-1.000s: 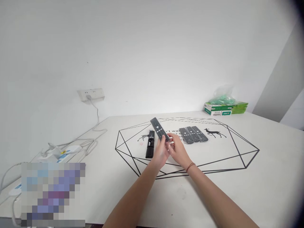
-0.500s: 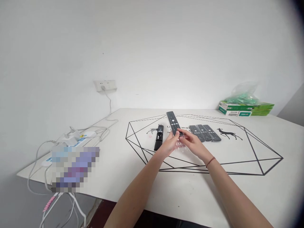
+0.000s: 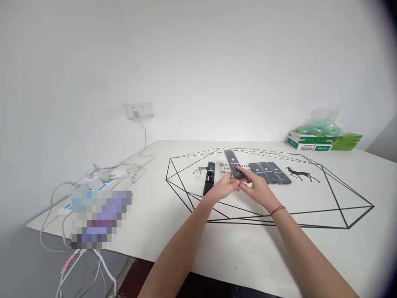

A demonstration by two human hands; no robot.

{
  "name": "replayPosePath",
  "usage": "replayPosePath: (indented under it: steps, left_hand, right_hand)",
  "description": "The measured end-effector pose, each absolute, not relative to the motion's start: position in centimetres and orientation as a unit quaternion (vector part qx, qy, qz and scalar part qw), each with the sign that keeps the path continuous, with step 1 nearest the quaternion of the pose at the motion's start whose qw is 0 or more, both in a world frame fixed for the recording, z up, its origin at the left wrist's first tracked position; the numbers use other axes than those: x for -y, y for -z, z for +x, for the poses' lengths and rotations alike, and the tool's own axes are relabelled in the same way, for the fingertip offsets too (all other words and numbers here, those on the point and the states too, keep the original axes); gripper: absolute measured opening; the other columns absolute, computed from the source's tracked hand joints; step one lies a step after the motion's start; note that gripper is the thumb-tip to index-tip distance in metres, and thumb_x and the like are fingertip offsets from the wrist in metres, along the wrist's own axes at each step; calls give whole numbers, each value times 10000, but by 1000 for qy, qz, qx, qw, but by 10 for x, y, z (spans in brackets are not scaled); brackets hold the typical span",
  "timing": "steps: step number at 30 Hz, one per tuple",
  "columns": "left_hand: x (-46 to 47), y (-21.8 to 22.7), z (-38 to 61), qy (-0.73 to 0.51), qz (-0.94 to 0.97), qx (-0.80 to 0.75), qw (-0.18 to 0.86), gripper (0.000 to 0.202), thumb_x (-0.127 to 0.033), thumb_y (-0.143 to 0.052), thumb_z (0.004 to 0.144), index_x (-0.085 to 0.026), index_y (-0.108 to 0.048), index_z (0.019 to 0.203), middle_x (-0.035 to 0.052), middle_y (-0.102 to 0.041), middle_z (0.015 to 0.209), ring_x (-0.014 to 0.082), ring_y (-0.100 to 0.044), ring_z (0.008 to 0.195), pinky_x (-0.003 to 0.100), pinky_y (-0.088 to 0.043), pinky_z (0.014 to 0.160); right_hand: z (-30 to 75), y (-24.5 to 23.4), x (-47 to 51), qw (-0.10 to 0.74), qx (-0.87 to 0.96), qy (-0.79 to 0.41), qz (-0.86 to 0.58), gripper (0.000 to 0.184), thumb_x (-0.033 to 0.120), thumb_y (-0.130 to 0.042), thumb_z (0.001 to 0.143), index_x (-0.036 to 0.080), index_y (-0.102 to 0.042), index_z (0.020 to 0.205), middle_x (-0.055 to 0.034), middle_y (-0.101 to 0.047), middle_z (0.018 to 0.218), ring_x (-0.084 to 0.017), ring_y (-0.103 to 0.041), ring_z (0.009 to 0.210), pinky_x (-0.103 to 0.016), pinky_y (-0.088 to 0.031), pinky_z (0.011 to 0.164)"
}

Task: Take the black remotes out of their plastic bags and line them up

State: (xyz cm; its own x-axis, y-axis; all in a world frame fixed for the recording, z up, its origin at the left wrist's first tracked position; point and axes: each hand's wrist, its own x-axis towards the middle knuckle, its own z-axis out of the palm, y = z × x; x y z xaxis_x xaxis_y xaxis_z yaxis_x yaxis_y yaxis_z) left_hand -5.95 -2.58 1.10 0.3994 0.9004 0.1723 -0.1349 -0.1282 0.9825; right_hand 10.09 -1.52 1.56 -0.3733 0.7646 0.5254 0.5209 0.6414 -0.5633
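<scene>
A black remote control (image 3: 232,162), its buttons facing up, is held over the table between both hands. My left hand (image 3: 224,187) is closed at its near end, the fingers partly beneath it. My right hand (image 3: 254,185) grips the same near end from the right, one finger on top; a bit of clear plastic shows near the fingertips. To the left lies another remote control (image 3: 210,176), back up with its battery compartment uncovered. Several remotes in clear sleeves (image 3: 269,172) lie side by side just right of my hands.
On the white table (image 3: 310,256) are printed black lines and deer. Green and white boxes (image 3: 325,140) with a plastic bag (image 3: 324,120) stand at the back right. A power strip (image 3: 104,186) with cables and a blurred purple item (image 3: 105,217) lie on the left.
The held remote has tilted lower and turned slightly, its far end now further right in view. The right hand has shifted a little along it. The clear plastic below the hands shows less.
</scene>
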Motion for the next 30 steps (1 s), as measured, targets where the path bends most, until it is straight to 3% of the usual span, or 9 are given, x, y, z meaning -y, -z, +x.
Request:
replayPosePath:
  steps: [4,9,16,20,24,27,30]
  left_hand:
    - [25,-11,-61,-445,617,-338,554,448,-406,-617,774,-155,-483,1120,150,-592,1132,223,-560,1021,420,-428,889]
    - [26,-8,-60,-431,631,-383,519,384,-390,-521,836,-207,-476,1171,106,-574,1156,193,-562,1022,364,-452,844]
    - [22,2,-65,-436,590,-569,372,304,-441,-524,783,-188,-614,924,60,-647,831,136,-533,619,272,-425,620]
    - [25,-8,-63,-423,548,-542,475,456,-589,-506,741,-149,-626,733,71,-621,701,108,-447,511,249,-372,518]
    - [31,-20,-53,-453,483,-463,589,628,-694,-426,732,-123,-648,875,115,-629,876,112,-503,600,257,-428,585]
    - [31,-18,-48,-515,434,-439,595,593,-659,-489,729,-127,-635,946,120,-611,983,116,-533,699,272,-460,678]
    - [27,-12,-50,-554,419,-415,587,477,-560,-583,731,-130,-634,930,106,-607,976,115,-539,763,274,-457,751]
  right_hand:
    - [98,-13,17,404,825,-64,-390,464,252,-498,814,250,-490,1277,-58,-643,939,-205,-577,847,-340,-474,753]
    - [95,-8,15,417,810,-43,-410,412,226,-470,821,232,-529,1229,-51,-656,897,-177,-580,726,-306,-473,700]
    - [97,1,7,443,752,16,-488,376,230,-432,827,199,-578,1172,-70,-661,819,-179,-564,618,-317,-454,668]
    - [98,2,7,444,734,59,-511,406,230,-390,849,194,-555,1219,-82,-644,771,-202,-566,663,-311,-438,638]
    - [93,1,13,426,760,47,-488,429,186,-369,858,213,-532,1255,-91,-662,850,-208,-583,749,-306,-443,667]
    - [88,-2,18,417,794,-6,-443,433,159,-360,860,254,-542,1241,-82,-665,973,-211,-591,880,-309,-455,731]
    - [85,-6,22,436,797,-127,-398,429,231,-449,841,276,-500,1264,-62,-611,1152,-218,-562,1022,-339,-473,807]
